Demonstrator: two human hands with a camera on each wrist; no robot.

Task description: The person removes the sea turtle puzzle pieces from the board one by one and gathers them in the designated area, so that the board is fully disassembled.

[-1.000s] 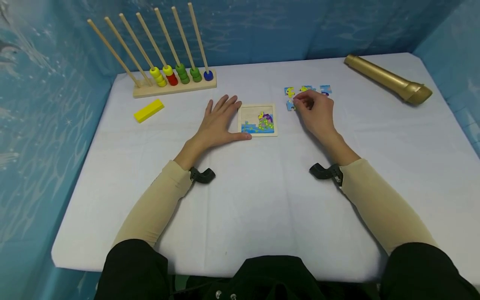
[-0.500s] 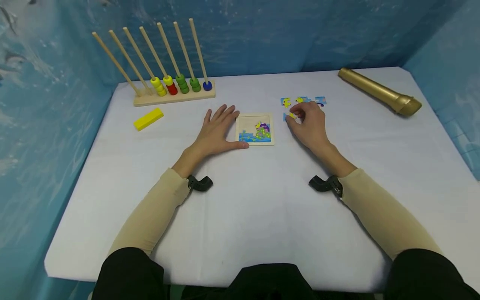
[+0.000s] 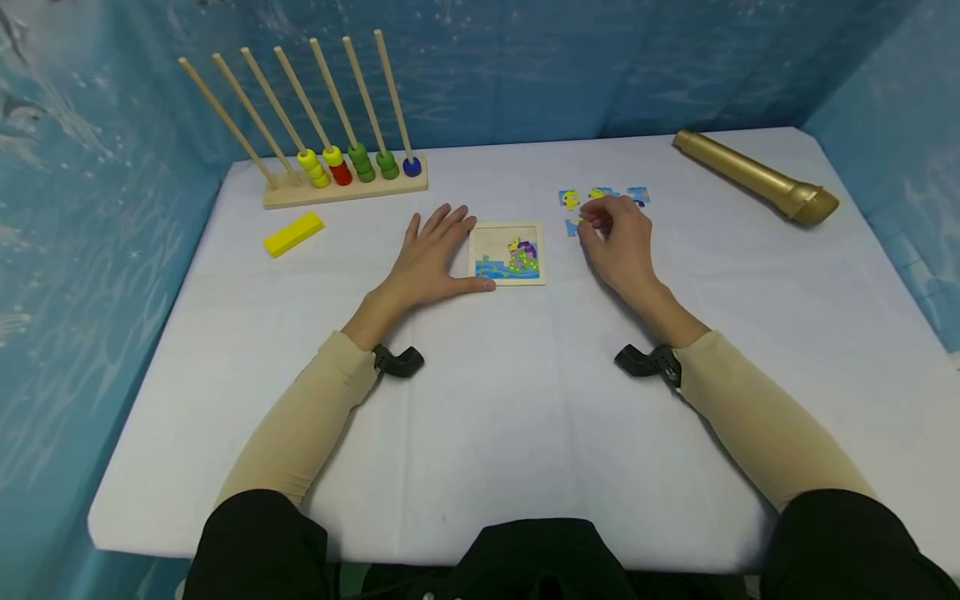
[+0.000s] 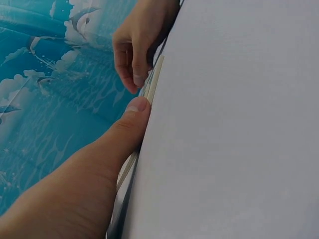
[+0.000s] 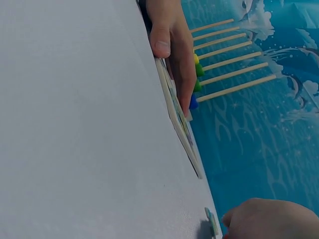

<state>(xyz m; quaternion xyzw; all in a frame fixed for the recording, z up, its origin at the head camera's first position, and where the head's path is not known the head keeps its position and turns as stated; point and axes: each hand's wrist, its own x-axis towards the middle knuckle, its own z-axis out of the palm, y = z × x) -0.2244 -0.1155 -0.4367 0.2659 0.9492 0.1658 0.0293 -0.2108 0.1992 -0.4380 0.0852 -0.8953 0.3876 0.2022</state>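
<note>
A small wooden puzzle tray [image 3: 506,233] lies mid-table, with a blue strip and a purple, green and yellow picture partly filling it. My left hand [image 3: 427,258] spreads around its left side, thumb along the near edge and straight fingers by the far left corner. In the left wrist view the left thumb [image 4: 132,119] touches the tray's edge. To the right, my right hand [image 3: 621,246] pinches a blue and yellow puzzle piece [image 3: 572,228], partly hidden under the fingers. The right wrist view has this piece [image 5: 212,221] edge-on beside the hand, a shadow next to it.
Several loose puzzle pieces [image 3: 568,198] lie in a row just beyond the right hand. A bead rack [image 3: 345,191] with tall pegs stands at the back left, a yellow block [image 3: 293,234] before it. A gold microphone-shaped object [image 3: 753,177] lies at the back right.
My right hand's thumb and forefinger have moved from above the nearest loose piece to around it. The left hand and the tray keep their places; the whole view has shifted slightly.
</note>
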